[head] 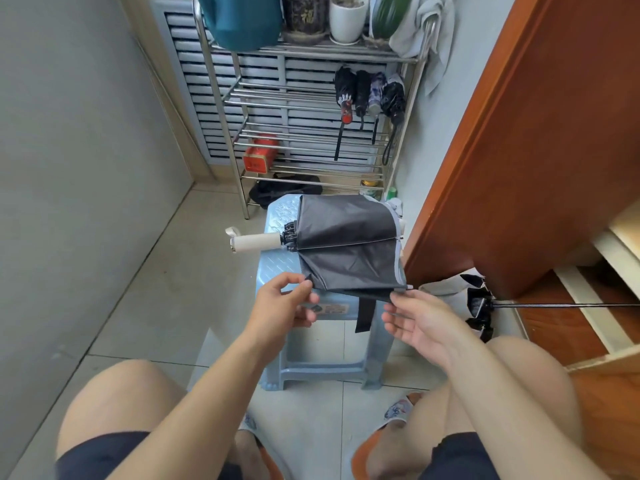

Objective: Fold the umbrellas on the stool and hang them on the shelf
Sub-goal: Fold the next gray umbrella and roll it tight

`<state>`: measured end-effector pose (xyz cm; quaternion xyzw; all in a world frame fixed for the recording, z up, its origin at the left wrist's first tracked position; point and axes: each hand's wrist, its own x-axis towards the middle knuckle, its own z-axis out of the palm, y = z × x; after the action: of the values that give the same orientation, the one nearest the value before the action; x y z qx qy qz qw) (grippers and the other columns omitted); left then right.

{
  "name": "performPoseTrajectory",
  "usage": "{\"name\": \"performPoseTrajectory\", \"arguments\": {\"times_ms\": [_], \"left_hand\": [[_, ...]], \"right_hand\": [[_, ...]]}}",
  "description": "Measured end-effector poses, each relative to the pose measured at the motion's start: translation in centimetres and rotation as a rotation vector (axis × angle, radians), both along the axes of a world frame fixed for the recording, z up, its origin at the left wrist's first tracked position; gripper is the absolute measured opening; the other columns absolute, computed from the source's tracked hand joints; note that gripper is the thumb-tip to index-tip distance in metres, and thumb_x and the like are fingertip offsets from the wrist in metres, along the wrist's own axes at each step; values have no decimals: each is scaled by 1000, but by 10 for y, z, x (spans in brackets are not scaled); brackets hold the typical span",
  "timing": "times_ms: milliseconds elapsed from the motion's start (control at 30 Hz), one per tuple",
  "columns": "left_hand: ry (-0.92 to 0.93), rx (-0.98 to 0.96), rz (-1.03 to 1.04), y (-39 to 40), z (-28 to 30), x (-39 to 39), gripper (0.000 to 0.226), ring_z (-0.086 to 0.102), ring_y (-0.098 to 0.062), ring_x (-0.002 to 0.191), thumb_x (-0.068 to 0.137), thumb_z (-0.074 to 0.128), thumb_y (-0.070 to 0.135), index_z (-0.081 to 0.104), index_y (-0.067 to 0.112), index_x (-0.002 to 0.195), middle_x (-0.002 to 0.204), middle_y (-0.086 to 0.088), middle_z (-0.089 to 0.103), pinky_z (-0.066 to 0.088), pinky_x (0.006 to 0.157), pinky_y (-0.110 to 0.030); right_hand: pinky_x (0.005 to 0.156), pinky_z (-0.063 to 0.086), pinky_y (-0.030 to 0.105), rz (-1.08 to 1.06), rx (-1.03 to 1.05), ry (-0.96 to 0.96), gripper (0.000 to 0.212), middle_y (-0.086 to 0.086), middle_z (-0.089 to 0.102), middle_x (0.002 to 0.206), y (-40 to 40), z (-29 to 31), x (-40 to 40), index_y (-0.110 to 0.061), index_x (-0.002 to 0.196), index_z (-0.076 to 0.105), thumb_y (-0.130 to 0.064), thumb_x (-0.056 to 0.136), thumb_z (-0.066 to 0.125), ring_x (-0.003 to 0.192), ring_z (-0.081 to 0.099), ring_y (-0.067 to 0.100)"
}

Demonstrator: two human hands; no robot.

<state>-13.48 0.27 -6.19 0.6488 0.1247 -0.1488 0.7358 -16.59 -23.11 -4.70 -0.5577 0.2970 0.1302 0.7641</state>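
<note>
Folding in progress; four umbrellas already hung.

On the stool (277,216) lies a collapsed black umbrella (346,247), canopy loose, strap dangling. The left hand (282,308) pinches its near edge; the right hand (419,322), fingers relaxed and apart, touches the hem. Beyond the stool, folded umbrellas (369,93) hang on the shelf (304,98); another umbrella (479,306) lies on the floor right of the stool.

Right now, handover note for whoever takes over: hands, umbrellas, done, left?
Left hand: pinches the near-left corner of the grey umbrella canopy.
Right hand: fingers at the canopy's near-right edge; grip unclear.
Grey umbrella lies on the blue stool, white handle pointing left, canopy loose, strap hanging undone.
Done: four folded umbrellas hang on the shelf.
Left: wrap, strap and hang this one; another black umbrella lies unfolded on the floor at right.
</note>
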Motion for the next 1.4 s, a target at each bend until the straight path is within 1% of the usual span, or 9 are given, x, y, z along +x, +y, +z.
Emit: {"name": "performPoseTrajectory", "arguments": {"times_ms": [233, 300, 433, 700, 967, 1067, 1167, 1267, 1400], "left_hand": [[-44, 153, -20, 6, -9, -4, 10, 69, -25, 57, 105, 56, 6, 60, 4, 96, 83, -20, 72, 59, 57, -31], [-26, 114, -22, 4, -8, -6, 3, 68, -27, 57, 102, 61, 6, 59, 8, 104, 87, -23, 75, 59, 58, -33], [-49, 84, 12, 0, -9, -8, 18, 66, -29, 56, 98, 65, 5, 61, 15, 113, 89, -20, 76, 57, 58, -33], [-150, 146, 81, -7, -4, 8, 4, 67, -32, 53, 100, 64, 8, 68, 8, 100, 87, -11, 78, 53, 52, -29], [-285, 217, 38, 7, -8, 8, 11, 64, -22, 46, 98, 64, -2, 69, 6, 92, 86, -12, 73, 55, 55, -26], [-196, 82, 21, 7, -8, 4, 7, 68, -26, 54, 99, 62, -1, 67, 2, 102, 89, -17, 75, 59, 61, -30], [3, -120, -34, 5, -1, -2, 14, 72, -28, 66, 101, 65, 14, 62, 9, 114, 96, -19, 77, 60, 67, -33], [169, -243, -46, 4, 4, 2, 13, 72, -24, 68, 101, 66, 26, 60, 14, 101, 95, -13, 76, 60, 66, -32], [238, -174, -10, 4, 3, 8, 8, 73, -19, 67, 100, 66, 10, 59, 10, 97, 85, -10, 75, 61, 63, -28]], "right_hand": [[57, 58, 25, -38, -66, -50, 9, 14, 68, 82, -7, -6, 2, -1, 97, 63, 5, 99, 57, 69, 69, 18], [58, 58, 25, -48, -78, -55, 10, 13, 69, 81, -6, -8, 2, -2, 97, 63, 6, 98, 57, 68, 70, 18], [58, 58, 25, -79, -66, -80, 9, 12, 71, 79, -4, -7, 1, -3, 98, 62, 5, 98, 58, 66, 71, 16], [62, 57, 26, -67, -25, -201, 5, 7, 66, 78, -5, 9, 8, -6, 102, 64, -5, 97, 65, 68, 65, 15], [64, 55, 25, 1, -115, -194, 7, 3, 64, 73, -6, 17, 12, -9, 92, 63, -5, 98, 64, 65, 64, 13], [64, 58, 27, -14, -98, -148, 4, 6, 68, 78, -7, 13, 11, -7, 96, 63, -5, 96, 66, 70, 69, 16], [62, 59, 27, -14, -79, -121, 3, 9, 69, 80, -9, 8, 6, -6, 96, 64, -6, 95, 67, 69, 70, 18], [64, 59, 26, -5, -102, -105, 4, 11, 68, 81, -10, 1, 2, -3, 99, 64, -6, 96, 66, 72, 69, 18], [69, 58, 25, 12, -167, -95, 3, 12, 68, 85, -9, -6, -1, 1, 97, 66, 2, 96, 63, 78, 68, 18]]}}
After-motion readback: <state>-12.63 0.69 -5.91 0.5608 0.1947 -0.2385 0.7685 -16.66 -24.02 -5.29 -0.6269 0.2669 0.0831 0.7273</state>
